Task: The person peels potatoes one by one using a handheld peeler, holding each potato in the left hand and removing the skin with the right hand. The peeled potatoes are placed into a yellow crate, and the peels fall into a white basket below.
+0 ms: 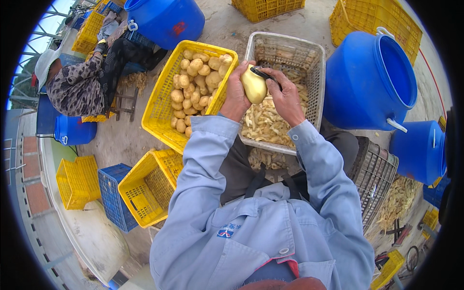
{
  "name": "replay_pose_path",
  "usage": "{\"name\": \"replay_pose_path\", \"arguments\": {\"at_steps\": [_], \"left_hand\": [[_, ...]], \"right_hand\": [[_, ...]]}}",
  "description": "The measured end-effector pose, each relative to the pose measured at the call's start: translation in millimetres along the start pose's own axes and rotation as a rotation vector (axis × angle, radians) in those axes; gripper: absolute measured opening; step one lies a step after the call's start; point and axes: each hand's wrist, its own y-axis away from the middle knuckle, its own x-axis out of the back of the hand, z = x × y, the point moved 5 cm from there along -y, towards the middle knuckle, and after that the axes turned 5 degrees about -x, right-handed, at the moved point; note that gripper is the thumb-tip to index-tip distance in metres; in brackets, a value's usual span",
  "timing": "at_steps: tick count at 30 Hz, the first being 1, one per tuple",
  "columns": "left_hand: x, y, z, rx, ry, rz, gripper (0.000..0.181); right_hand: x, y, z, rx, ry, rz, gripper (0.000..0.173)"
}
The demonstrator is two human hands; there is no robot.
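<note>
A pale, mostly skinless potato [253, 85] is gripped in my left hand [235, 92]. My right hand [286, 96] holds a black peeler [264, 74], which rests against the potato's upper right side. Both hands are above the near-left part of a whitish plastic crate [322, 83] holding many potato peelings [266, 125]. Left of my left hand, a yellow plastic crate [159, 96] contains several unpeeled potatoes [195, 85]. The peeler's blade edge is mostly hidden by the potato and my fingers.
Blue plastic barrels [362, 79] stand close on the right, and another blue barrel [168, 21] at the upper left. A yellow crate [148, 188] lies by my left elbow; a dark crate [375, 177] is beside my right elbow. A person [78, 79] in a hat sits at the left.
</note>
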Motion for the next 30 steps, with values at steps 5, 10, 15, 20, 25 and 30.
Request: {"name": "replay_pose_path", "arguments": {"at_steps": [5, 10, 15, 20, 25, 30], "left_hand": [[3.6, 7.7, -5.4, 0.017, -0.065, 0.065, 0.024], [14.2, -0.6, 4.8, -0.030, -0.060, 0.102, 0.023], [1.3, -3.3, 16.8, -0.114, -0.016, 0.181, 0.017], [9.7, -8.9, 21.4, -0.189, -0.055, 0.217, 0.015], [6.5, -9.9, 23.4, -0.284, -0.080, 0.182, 0.019], [15.0, -9.6, 29.8, -0.378, -0.142, 0.214, 0.018]], "right_hand": [[3.5, 23.2, 1.6, -0.026, 0.032, 0.040, 0.027], [7.9, 52.0, 10.7, -0.146, 0.054, 0.055, 0.027], [-4.0, 78.1, 30.8, -0.160, 0.063, -0.020, 0.028], [-2.1, 65.9, 8.3, -0.066, 0.063, 0.097, 0.029], [-14.5, 39.2, -14.8, 0.107, 0.187, 0.196, 0.027], [-21.7, 40.5, -4.5, 0.144, 0.237, 0.206, 0.028]]}}
